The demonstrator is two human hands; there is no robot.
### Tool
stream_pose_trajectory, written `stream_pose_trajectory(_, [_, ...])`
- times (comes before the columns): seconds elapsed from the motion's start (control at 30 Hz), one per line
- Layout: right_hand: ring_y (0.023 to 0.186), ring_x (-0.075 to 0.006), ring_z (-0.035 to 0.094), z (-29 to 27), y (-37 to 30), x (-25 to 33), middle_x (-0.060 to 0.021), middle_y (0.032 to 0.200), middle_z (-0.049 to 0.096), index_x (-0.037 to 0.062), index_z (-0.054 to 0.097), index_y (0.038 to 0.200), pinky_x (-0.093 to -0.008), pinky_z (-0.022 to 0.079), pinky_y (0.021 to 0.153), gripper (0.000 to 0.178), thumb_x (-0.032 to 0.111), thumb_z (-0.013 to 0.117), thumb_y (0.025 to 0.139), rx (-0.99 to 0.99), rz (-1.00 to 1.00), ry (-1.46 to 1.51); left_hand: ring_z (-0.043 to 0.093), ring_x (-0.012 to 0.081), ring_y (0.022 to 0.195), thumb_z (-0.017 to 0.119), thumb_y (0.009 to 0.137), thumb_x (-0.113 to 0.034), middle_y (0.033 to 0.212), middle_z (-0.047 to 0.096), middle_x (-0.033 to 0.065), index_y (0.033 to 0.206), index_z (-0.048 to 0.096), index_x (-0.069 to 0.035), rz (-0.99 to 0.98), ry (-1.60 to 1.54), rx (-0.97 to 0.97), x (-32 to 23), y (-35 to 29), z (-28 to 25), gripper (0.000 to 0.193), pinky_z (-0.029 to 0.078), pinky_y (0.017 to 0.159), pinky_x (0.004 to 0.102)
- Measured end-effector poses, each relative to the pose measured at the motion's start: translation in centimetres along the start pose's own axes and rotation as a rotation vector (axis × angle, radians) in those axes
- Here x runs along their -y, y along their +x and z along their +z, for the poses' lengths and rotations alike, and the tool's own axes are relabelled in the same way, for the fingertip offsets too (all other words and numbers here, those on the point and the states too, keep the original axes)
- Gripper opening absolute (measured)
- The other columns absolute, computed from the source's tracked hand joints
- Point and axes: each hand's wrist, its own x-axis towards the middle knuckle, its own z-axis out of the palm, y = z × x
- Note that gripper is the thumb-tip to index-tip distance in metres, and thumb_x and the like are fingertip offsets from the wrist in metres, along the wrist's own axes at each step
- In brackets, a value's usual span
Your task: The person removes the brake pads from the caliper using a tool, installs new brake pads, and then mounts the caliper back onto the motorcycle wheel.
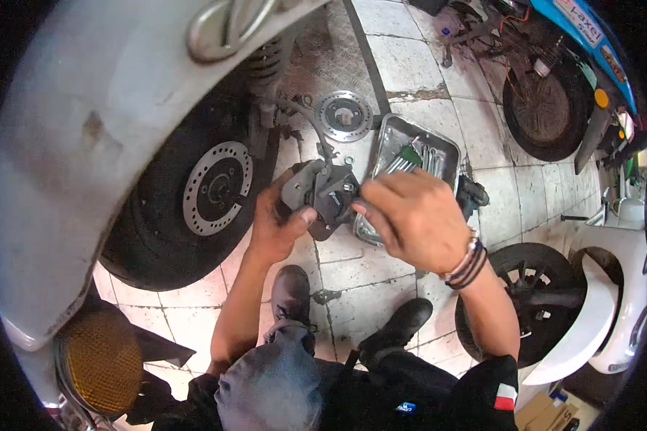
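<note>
A dark brake caliper (331,197) is held up between my hands, in front of a motorcycle wheel. My left hand (272,228) grips its left side, with the thumb pressed along the near edge. From the right, my right hand (420,219) pinches at the caliper's other edge with thumb and forefinger; whatever is between those fingertips is hidden. A hose (308,117) runs from the caliper up toward the fork. Just beyond, a loose brake disc (326,121) lies flat. Another perforated disc (194,201) is on the wheel at the left.
A metal tray (451,149) with several wrenches (433,159) sits on the tiled floor (349,280), partly under my right hand. The white fender (72,158) fills the upper left. A blue motorcycle (586,32) stands far right, a white one (611,316) near right.
</note>
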Motion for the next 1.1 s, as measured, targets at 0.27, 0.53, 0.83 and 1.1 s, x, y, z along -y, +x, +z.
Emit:
stream_pose_trajectory(0.27, [0.062, -0.0347, 0.067, 13.0, -7.3, -0.3, -0.0159, 0.068, 0.063, 0.0029, 0.064, 0.089, -0.0465, 0.052, 0.059, 0.017, 0.019, 0.062, 0.094, -0.127, 0.537, 0.386, 0.047, 0.0049, 0.055, 0.079, 0.085, -0.021, 0.092, 0.064, 0.0024, 0.141, 0.049, 0.001, -0.095, -0.246, 0.065, -1.3, -0.2, 1.2, 0.068, 0.036, 0.045, 0.0224])
stream_pose_trajectory(0.53, [0.094, -0.0304, 0.07, 28.9, -19.1, -3.0, -0.013, 0.099, 0.07, 0.0038, 0.062, 0.113, -0.0398, 0.057, 0.08, 0.027, 0.013, 0.059, 0.088, 0.36, 0.225, -0.125, 0.048, 0.0058, 0.054, 0.077, 0.086, -0.023, 0.086, 0.061, 0.002, 0.144, 0.046, 0.002, -0.068, -0.164, 0.046, -0.5, 0.0, 1.5, 0.071, 0.038, 0.045, 0.0232])
stream_pose_trajectory(0.83, [0.087, -0.0183, 0.07, 17.7, -14.0, -4.0, -0.0095, 0.096, 0.076, 0.0035, 0.076, 0.103, -0.0364, 0.055, 0.083, 0.017, 0.017, 0.073, 0.093, 0.173, 0.672, 0.918, 0.05, 0.007, 0.055, 0.076, 0.086, -0.022, 0.088, 0.062, 0.0035, 0.144, 0.046, 0.001, -0.072, -0.148, 0.007, 0.1, -0.2, 1.6, 0.07, 0.039, 0.045, 0.024])
stream_pose_trajectory(1.1, [0.096, -0.0258, 0.071, 4.6, -9.1, -3.5, -0.0186, 0.104, 0.072, -0.0079, 0.063, 0.106, -0.0379, 0.057, 0.086, 0.02, 0.01, 0.065, 0.097, -0.201, 0.588, 1.396, 0.051, 0.0078, 0.057, 0.073, 0.087, -0.018, 0.092, 0.064, 0.0047, 0.147, 0.043, 0.001, -0.114, -0.205, 0.011, 0.1, -0.2, 1.6, 0.069, 0.041, 0.045, 0.0239])
